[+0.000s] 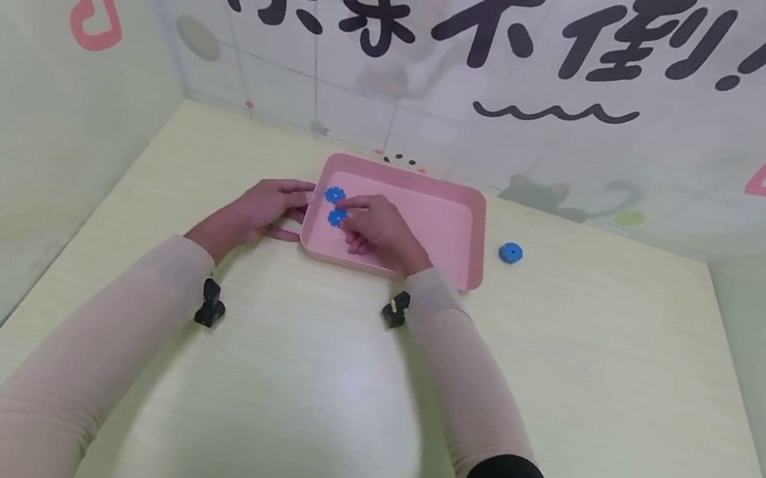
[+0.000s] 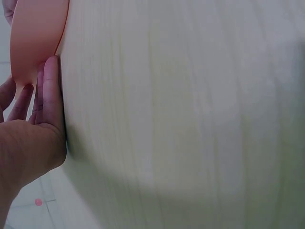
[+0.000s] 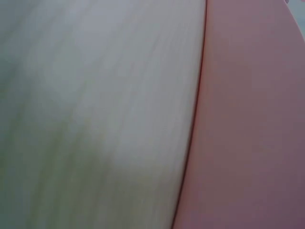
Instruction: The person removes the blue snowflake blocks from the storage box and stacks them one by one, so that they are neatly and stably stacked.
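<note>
In the head view, a shallow pink tray (image 1: 436,212) stands toward the back of the table. Two small blue flower-shaped pieces (image 1: 335,195) are at its left end, one nearer the front than the other. My right hand (image 1: 384,231) reaches over the tray, index finger and thumb pinching the edges of the nearer blue flower-shaped piece (image 1: 337,218). My left hand (image 1: 260,210) lies against the tray's left end. The left wrist view shows its fingers (image 2: 51,90) stretched along the tray wall (image 2: 38,33). The right wrist view holds only the tray's side (image 3: 252,119) and tabletop.
To the right of the tray, a thicker blue flower-shaped piece (image 1: 511,253) sits on the pale wood-grain table (image 1: 296,394). A printed backdrop (image 1: 414,100) rises right behind the tray. Black wrist cameras (image 1: 211,303) are strapped to both sleeves.
</note>
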The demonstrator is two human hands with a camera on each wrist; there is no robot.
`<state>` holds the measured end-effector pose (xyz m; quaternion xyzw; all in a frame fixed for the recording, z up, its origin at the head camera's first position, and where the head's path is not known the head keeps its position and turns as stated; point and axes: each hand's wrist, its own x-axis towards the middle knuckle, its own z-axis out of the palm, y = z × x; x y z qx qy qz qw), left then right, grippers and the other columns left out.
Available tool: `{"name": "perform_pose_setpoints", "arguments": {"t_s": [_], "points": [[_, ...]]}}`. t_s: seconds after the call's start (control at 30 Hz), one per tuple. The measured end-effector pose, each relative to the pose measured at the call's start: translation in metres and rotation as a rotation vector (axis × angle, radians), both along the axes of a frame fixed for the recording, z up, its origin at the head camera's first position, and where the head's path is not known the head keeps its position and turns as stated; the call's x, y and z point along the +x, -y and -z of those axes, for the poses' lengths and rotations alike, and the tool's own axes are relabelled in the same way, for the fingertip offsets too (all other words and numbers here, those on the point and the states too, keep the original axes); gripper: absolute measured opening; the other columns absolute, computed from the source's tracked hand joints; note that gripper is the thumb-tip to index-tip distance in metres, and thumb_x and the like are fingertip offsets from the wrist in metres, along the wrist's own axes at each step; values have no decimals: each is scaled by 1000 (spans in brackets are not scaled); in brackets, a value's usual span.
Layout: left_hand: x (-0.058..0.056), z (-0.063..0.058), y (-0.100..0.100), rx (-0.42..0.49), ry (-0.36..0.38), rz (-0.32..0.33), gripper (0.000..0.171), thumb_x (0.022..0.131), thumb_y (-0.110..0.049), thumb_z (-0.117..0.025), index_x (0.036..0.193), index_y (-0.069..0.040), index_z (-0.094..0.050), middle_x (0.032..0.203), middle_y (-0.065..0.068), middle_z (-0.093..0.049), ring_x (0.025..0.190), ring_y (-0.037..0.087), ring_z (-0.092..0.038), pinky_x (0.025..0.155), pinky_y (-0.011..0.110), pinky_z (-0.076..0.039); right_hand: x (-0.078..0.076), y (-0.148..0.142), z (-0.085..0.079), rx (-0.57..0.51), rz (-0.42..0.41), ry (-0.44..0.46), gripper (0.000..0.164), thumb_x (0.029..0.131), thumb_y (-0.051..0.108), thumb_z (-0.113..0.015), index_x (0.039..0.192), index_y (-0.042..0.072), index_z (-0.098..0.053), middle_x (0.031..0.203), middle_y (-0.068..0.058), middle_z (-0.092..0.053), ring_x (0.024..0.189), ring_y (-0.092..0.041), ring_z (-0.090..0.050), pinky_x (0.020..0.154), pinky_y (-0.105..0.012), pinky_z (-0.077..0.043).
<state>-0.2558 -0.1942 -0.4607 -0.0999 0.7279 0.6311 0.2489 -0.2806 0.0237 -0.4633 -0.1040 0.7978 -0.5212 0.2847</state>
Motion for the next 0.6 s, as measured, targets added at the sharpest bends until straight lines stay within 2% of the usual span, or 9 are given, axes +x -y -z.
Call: {"name": "perform_pose_setpoints", "arguments": {"t_s": [0.17, 0.3, 0.43, 0.6], "points": [[1, -1, -1, -2, 0, -9, 45, 103, -35, -48, 146, -24, -45, 120, 11, -58, 97, 20, -62, 76, 38, -60, -3, 1, 1, 65, 1, -15, 26, 96, 13, -60, 122, 9, -60, 75, -10, -62, 55, -18, -60, 53, -27, -56], [1, -2, -2, -9, 0, -21, 43, 103, -34, -48, 145, -25, -47, 118, 11, -58, 96, 19, -62, 76, 39, -60, -5, -1, 3, 103, -1, -25, 17, 97, 18, -60, 108, 6, -59, 74, -10, -62, 57, -18, -62, 55, -27, -57], [1, -2, -3, -7, 2, -24, 43, 103, -33, -48, 145, -25, -47, 120, 10, -58, 97, 20, -61, 77, 39, -60, -6, -6, 3, 70, 8, 5, 18, 98, 21, -59, 97, 3, -60, 73, -10, -63, 58, -18, -64, 57, -28, -58], [1, -1, -2, -7, 3, -21, 44, 103, -34, -49, 146, -26, -46, 121, 11, -58, 100, 21, -60, 77, 39, -60, -7, -11, 0, 21, -13, 44, 18, 98, 16, -57, 96, -1, -60, 73, -11, -65, 59, -18, -67, 58, -29, -59]]}}
